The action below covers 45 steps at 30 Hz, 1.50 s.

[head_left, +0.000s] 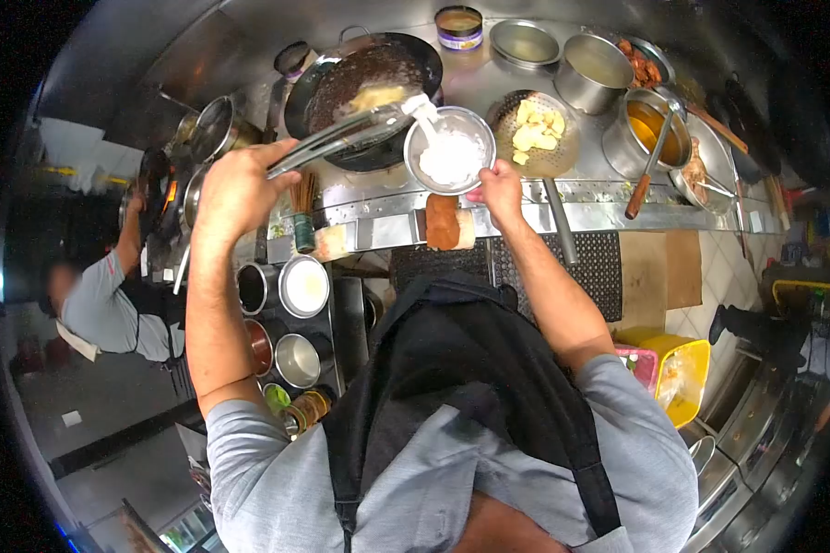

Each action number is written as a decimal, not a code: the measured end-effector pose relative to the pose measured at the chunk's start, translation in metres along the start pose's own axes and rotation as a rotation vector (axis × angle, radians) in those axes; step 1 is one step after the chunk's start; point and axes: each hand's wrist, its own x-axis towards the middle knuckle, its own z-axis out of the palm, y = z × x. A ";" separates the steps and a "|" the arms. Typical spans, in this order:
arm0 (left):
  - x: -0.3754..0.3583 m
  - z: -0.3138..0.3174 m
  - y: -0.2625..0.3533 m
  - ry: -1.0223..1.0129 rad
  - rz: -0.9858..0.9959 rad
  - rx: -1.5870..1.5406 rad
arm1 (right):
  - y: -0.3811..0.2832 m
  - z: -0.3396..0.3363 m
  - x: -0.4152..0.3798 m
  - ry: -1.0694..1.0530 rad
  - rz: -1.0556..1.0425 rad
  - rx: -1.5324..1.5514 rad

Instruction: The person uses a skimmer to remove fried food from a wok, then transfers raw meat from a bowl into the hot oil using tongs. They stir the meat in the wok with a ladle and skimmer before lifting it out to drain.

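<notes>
My left hand [238,189] is closed around metal tongs [346,136], which reach to the right past the near side of the wok. At their tips hangs a white, batter-coated piece [421,108], just over the left rim of a metal bowl [492,138]. Thick white batter [454,161] lies in that bowl. My right hand [500,192] grips the bowl's lower right edge and holds it above the counter front. Dark, bubbling oil [350,83] fills the wok [293,120], where a pale yellow piece [378,96] floats.
Right of the bowl, a perforated skimmer [564,161] bears yellow pieces [537,129], its handle jutting over the counter edge. Pots [592,74] and a ladle [650,166] stand farther right. A brown cloth [443,221] hangs in front. Another person [120,304] works at left.
</notes>
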 end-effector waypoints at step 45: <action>0.004 -0.003 -0.015 -0.034 -0.115 0.012 | 0.006 -0.001 0.010 -0.016 -0.021 0.007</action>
